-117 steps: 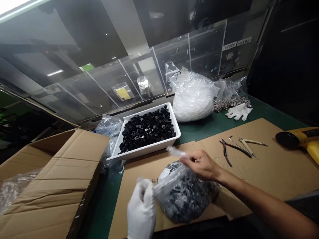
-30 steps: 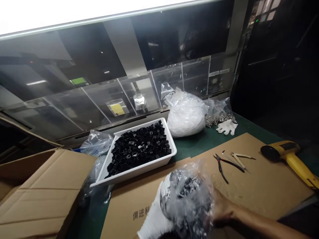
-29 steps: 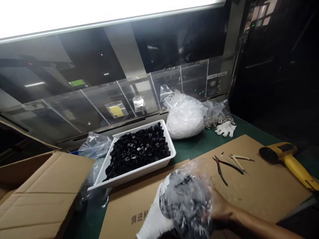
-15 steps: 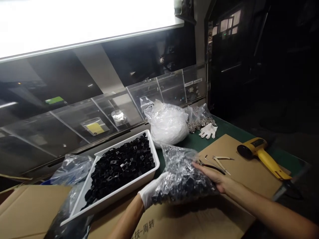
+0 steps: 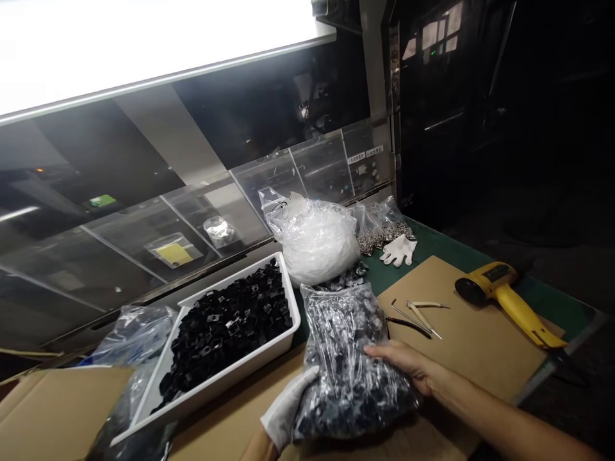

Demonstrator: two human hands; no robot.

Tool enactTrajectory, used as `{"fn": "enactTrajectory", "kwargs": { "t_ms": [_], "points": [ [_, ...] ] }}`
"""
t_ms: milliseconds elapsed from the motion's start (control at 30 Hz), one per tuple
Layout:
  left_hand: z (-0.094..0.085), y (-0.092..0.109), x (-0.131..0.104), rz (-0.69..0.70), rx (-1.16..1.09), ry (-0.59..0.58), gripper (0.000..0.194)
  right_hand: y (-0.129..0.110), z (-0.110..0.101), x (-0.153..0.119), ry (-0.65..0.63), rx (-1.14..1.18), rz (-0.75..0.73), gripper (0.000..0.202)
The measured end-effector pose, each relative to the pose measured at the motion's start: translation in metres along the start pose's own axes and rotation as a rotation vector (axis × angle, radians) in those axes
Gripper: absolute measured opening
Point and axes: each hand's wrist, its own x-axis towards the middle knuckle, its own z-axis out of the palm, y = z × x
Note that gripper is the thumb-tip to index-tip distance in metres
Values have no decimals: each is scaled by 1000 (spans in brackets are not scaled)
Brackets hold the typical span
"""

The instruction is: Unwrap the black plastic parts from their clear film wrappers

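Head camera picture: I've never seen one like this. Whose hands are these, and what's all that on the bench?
The camera sits on a person's head, looking down at their own hands. The left hand wears a white glove; the right hand is bare. Together they hold a clear bag of black parts. Beside it, a white tray holds similar black parts. Further back lie a bag of white material, a spare glove, small hand tools and a yellow heat gun.

We count one white tray (image 5: 288, 323), four plastic bags, one loose glove (image 5: 398, 249), one yellow heat gun (image 5: 509, 296), two hands.
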Motion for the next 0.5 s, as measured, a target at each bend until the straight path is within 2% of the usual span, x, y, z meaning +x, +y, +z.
{"fn": "enactTrajectory", "kwargs": {
  "t_ms": [67, 167, 300, 400, 500],
  "points": [
    [-3, -1, 3, 23, 20, -33, 41, 2, -4, 2, -3, -47, 7, 44],
    [1, 8, 11, 76, 27, -72, 41, -4, -6, 8, 33, -68, -14, 42],
    [8, 15, 24, 4, -84, -70, 55, 0, -3, 23, 101, 38, -101, 37],
    [13, 14, 30, -83, -138, -142, 65, 8, 0, 35, 109, 93, 2, 38],
    [21, 20, 34, -122, -170, -245, 70, 2, 6, 38, 84, 76, 49, 40]
  ]
}}
